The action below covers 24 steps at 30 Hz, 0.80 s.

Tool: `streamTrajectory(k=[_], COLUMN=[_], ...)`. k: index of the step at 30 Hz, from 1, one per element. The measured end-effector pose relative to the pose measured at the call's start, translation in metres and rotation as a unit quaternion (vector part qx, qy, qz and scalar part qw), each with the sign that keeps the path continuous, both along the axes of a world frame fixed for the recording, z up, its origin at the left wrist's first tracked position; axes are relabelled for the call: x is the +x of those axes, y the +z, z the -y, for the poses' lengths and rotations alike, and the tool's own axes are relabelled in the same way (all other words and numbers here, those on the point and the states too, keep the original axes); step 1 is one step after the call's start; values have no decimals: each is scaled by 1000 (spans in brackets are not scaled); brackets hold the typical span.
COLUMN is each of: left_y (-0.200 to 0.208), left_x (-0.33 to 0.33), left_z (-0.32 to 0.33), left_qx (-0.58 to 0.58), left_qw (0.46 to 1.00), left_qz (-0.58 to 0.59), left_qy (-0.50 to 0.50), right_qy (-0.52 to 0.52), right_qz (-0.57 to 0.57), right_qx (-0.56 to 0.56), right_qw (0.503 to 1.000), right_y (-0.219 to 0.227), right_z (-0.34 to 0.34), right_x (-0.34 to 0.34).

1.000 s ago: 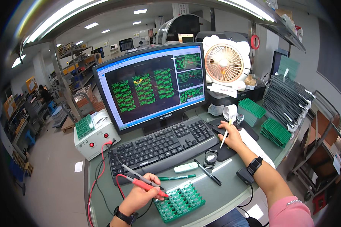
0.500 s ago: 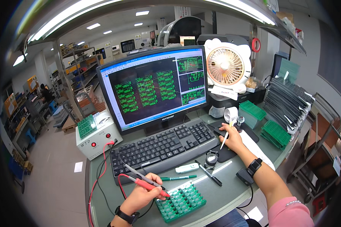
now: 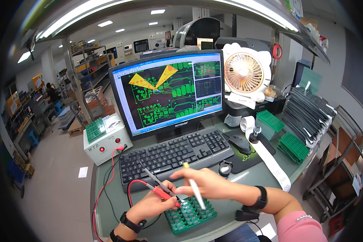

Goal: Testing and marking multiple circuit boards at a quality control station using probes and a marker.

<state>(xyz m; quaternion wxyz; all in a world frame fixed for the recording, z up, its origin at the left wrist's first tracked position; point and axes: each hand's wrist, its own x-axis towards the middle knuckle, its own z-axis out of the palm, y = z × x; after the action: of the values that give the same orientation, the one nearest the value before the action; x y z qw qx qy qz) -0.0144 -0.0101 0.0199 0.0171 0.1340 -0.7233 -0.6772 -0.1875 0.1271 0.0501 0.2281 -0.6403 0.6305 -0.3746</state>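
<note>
My left hand (image 3: 151, 206) is closed round a red test probe (image 3: 163, 195) and a grey probe (image 3: 153, 176), both slanting down to the right. The red probe's lower end is at the upper left part of a green circuit board panel (image 3: 191, 221), which lies on the desk at the near edge. My right hand (image 3: 209, 182) hovers beside the left one, above the panel. A slim white pen-shaped tool (image 3: 196, 194) with a yellow end is held in it. Its forefinger stretches toward the grey probe; whether they touch I cannot tell.
Behind my hands are a keyboard (image 3: 177, 155) and a monitor (image 3: 169, 97) showing a circuit layout. A mouse (image 3: 240, 144), paper strip (image 3: 272, 163) and green board stacks (image 3: 293, 147) stand right. A white test box (image 3: 105, 143) stands left, with the probe leads plugged in.
My right hand has left the mouse and come left over the panel, its tool now pointing down there. The screen layout has zoomed in, with two yellow wedges. My left hand stays by the panel.
</note>
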Motion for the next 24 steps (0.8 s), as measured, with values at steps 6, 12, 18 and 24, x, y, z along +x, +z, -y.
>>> streamTrajectory(k=[6, 12, 18, 24], left_y=[-5, -8, -23, -29], left_x=[-1, 5, 11, 12], left_z=[2, 4, 10, 7], left_qx=[-42, 67, 120, 172], left_qw=[998, 998, 993, 985], left_qz=[26, -9, -6, -8], left_qy=[-44, -15, 7, 23], right_qy=[101, -23, 17, 24], right_qz=[82, 148, 399, 365], right_qx=[11, -17, 86, 62], right_qw=[991, 989, 913, 929], right_y=[-14, -15, -32, -52], right_z=[35, -3, -18, -25], right_x=[0, -23, -32, -19])
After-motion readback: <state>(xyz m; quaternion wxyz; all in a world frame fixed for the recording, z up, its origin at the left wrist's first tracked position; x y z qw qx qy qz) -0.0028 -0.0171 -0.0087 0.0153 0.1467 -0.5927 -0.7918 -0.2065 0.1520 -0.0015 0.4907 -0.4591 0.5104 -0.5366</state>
